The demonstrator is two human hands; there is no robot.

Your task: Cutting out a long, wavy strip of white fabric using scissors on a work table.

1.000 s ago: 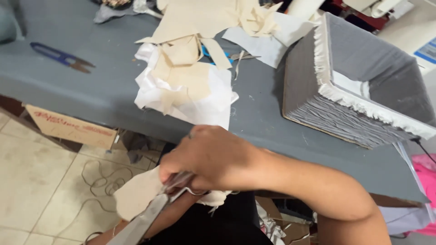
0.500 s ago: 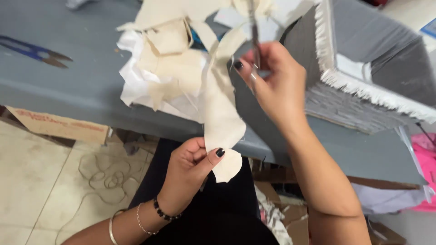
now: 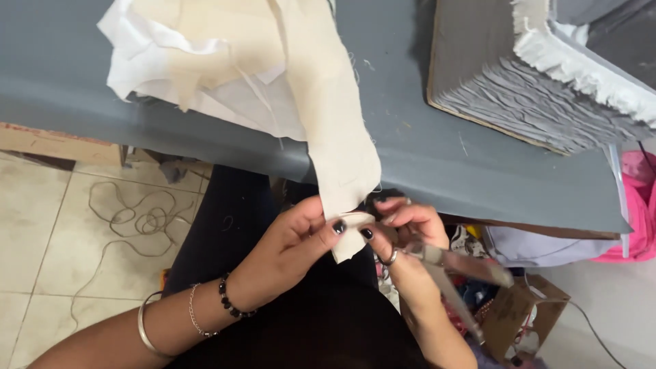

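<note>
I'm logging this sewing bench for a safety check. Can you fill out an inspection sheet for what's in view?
Surface: grey table, fabric-covered, loose threads on it.
Job's things: cream strip hangs over the table edge; scissors below it.
Clutter: pile of white and cream cloth; grey fringed box; cardboard box and pink cloth below.
Grips: left hand pinches the strip's lower end; right hand holds the scissors, blades open.
Cables: cord looped on the floor; another by the cardboard box.
Surroundings: tiled floor.
</note>
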